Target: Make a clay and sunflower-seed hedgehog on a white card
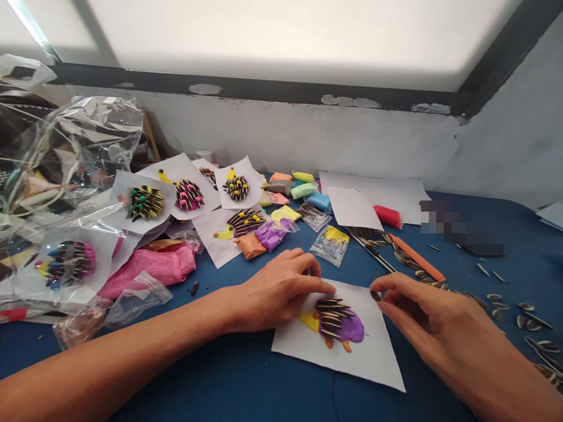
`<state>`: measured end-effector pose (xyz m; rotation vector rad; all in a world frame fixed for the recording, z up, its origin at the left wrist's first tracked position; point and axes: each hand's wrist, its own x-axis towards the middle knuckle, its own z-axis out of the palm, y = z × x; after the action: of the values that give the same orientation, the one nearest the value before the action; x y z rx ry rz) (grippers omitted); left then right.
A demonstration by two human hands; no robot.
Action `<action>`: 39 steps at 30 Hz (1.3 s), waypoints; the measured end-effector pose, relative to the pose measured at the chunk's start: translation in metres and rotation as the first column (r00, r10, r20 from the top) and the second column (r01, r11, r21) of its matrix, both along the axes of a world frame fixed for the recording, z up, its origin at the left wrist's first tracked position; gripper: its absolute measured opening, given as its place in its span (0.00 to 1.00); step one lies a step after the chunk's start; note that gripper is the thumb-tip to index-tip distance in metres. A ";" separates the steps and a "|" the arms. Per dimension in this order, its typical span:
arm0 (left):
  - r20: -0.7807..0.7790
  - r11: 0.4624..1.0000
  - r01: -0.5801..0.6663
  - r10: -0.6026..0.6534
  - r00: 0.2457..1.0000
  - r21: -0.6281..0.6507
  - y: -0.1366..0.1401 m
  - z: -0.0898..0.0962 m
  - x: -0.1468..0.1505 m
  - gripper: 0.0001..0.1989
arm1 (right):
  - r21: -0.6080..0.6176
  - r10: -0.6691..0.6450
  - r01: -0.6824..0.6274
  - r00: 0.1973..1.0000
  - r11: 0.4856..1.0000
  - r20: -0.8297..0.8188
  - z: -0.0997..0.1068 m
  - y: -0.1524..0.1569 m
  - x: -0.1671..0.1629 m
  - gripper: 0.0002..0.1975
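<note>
A white paper card (373, 366) lies on the blue table, bearing a clay hedgehog with a purple body (353, 326), a yellow snout (309, 320) and small orange feet. Striped sunflower seeds (331, 317) stick out in rows from the part of the body near the snout. My left hand (281, 287) rests at the card's upper left, index finger stretched over its top edge, the other fingers partly hidden. Just right of the card, my right hand (433, 328) pinches a sunflower seed (375, 295) between thumb and fingertips.
Loose sunflower seeds (548, 347) are scattered at the right. An orange stick-like tool (417, 258) and bagged clay (303, 190) lie behind the card. Finished-looking hedgehog cards (237, 187), a pink cloth (149, 269) and clear plastic bags (105, 129) crowd the left.
</note>
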<state>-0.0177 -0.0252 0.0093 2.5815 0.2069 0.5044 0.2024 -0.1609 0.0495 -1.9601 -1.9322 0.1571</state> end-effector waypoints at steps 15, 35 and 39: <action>0.025 1.000 -0.002 0.002 1.000 -0.001 0.001 -0.002 0.001 0.20 | 0.045 0.196 -0.208 0.963 0.977 0.187 -0.013 0.002 0.004 0.15; 0.000 1.000 0.001 -0.001 1.000 0.008 0.001 -0.003 0.001 0.23 | 0.028 0.126 -0.125 0.992 0.992 -0.020 -0.014 0.002 -0.010 0.10; -0.003 1.000 0.001 -0.001 1.000 0.014 0.001 -0.002 0.001 0.23 | 0.028 0.153 -0.152 0.987 0.988 -0.039 -0.016 0.001 -0.011 0.10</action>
<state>-0.0168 -0.0242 0.0074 2.5960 0.2039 0.5036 0.1911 -0.1594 0.0332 -1.7789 -2.0471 0.2112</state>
